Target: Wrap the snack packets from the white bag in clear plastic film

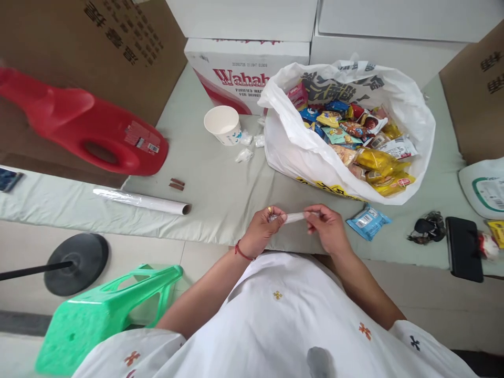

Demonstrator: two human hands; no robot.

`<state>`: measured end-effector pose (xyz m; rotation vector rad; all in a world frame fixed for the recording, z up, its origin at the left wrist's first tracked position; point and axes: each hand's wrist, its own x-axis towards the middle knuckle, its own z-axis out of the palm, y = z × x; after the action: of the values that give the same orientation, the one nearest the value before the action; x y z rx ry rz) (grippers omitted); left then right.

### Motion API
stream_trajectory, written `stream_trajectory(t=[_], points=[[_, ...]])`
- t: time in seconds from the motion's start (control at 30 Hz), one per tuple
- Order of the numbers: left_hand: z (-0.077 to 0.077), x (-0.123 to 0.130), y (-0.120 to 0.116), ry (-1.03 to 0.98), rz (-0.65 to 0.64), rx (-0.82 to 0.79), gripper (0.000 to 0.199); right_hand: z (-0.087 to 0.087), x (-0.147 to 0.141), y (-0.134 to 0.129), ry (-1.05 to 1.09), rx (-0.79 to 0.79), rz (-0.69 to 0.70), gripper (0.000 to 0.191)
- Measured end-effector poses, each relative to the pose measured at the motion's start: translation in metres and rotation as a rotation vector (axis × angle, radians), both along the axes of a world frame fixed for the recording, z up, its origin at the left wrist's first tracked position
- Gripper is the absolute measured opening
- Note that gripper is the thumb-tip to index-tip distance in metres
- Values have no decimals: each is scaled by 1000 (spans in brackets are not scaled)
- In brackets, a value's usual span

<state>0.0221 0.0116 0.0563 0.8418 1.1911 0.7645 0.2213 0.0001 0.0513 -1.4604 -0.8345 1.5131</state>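
A narrow whitish strip [294, 217], perhaps of thin plastic film, is stretched level between my two hands over the table's front edge. My left hand [263, 227] pinches its left end between thumb and fingers, which hide that end. At the right end, the thumb and fingertips of my right hand [326, 224] are closed on it. A blue snack packet [368, 221] lies just right of my right hand. Beyond my hands stands a white plastic bag [311, 152], wide at the mouth, full of wrapped snacks [346, 126].
Left of the bag are a paper cup [222, 125] and several crumpled clear wrappers [244, 155]. A cardboard tube [142, 201], brown strips [177, 184] and a red jug [90, 131] lie further left. A phone [464, 249] overhangs the front edge; a green stool [106, 310] lies below.
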Motion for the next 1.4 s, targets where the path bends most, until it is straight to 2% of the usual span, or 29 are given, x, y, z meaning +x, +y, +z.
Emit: stream_trajectory(t=[0.1, 0.2, 0.3, 0.37, 0.43, 0.47, 0.53, 0.6, 0.7, 0.77, 0.83, 0.9, 1.0, 1.07, 1.13, 1.23, 1.3, 1.4], points=[[1, -11, -2, 14, -7, -25, 49, -5, 27, 3, 98, -72, -128, 37], [-3, -24, -7, -10, 11, -78, 51, -13, 59, 2, 95, -92, -194, 38], [-8, -31, -13, -20, 64, -104, 51, -15, 67, -4, 25, -44, -245, 45], [-9, -30, -16, -33, 64, -109, 52, -14, 53, -8, -12, -4, -152, 65], [-8, -27, -18, -61, 43, -108, 52, -14, 30, -8, -46, 9, 8, 86], [-7, -25, -18, -74, 30, -105, 52, -15, 20, -6, -66, 4, 73, 86], [-5, -26, -18, -77, 12, -96, 52, -19, 9, 0, -106, -9, 130, 63], [-6, -34, -17, -19, 22, -69, 51, -24, 13, 7, -133, 1, 104, 39], [-11, -51, -17, 129, 110, -31, 49, -26, 39, 12, -222, 36, -23, 35], [-14, -60, -18, 179, 137, -46, 48, -19, 53, 11, -365, 102, -68, 35], [-14, -61, -18, 183, 96, -51, 46, -5, 53, 9, -524, 252, 27, 31], [-8, -57, -15, 170, -3, -10, 43, 9, 39, 7, -577, 429, 247, 28], [6, -49, -8, 122, -149, 56, 42, 19, 8, 9, -444, 554, 584, 27], [12, -47, -2, 34, -150, 21, 45, 15, -9, 10, -350, 534, 681, 25], [14, -49, 1, -98, -37, -36, 52, 6, -19, 8, -284, 440, 621, 29], [7, -48, -1, -236, 168, -75, 64, -10, -27, -1, -161, 204, 358, 35], [-1, -40, -6, -236, 169, -89, 64, -18, -30, -7, -93, 89, 267, 39], [-13, -20, -13, -152, 101, -84, 51, -19, -35, -12, -105, 89, 270, 38]])
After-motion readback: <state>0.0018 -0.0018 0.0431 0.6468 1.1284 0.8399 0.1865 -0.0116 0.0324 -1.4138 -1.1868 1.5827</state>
